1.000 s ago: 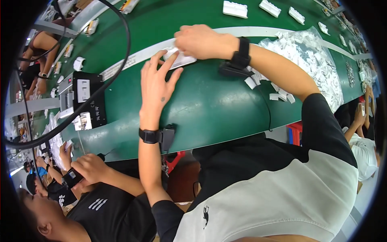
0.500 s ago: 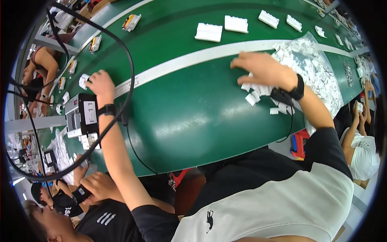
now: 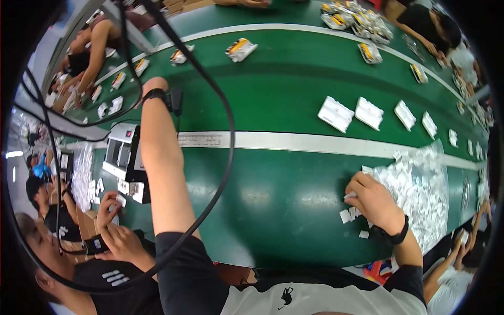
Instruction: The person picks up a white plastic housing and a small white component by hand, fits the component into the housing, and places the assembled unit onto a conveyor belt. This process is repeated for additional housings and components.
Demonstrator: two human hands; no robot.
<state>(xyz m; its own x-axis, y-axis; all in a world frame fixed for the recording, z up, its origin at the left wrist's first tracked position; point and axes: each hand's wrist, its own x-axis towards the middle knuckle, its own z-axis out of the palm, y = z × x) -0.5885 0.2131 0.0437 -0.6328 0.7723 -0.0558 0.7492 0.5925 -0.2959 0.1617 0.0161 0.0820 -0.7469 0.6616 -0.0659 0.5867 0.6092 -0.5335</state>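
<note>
My left hand (image 3: pixel 156 84) reaches far out over the green table at the left. Its fingers point away from me and are hidden, so anything in them does not show. Low at the right, my right hand (image 3: pixel 373 202) is closed, with a small white piece (image 3: pixel 350 195) at its thumb and fingertips. Several loose white pieces (image 3: pixel 345 216) lie just under that hand. Beside it, a clear plastic bag (image 3: pixel 420 194) spills over with many similar flat white pieces. White plastic housings (image 3: pixel 336 114) stand in a row beyond the white strip.
A black and silver device (image 3: pixel 126 152) stands below my left forearm. A black cable (image 3: pixel 231 121) loops across the view. Wrapped packs with orange and yellow parts (image 3: pixel 241 50) lie farther off. A co-worker (image 3: pixel 121 241) sits close at the left; other people work around the table.
The view has swung left and up. My left hand has gone from a white part near the device to farther out. My right hand has changed from spread to closed over the small pieces.
</note>
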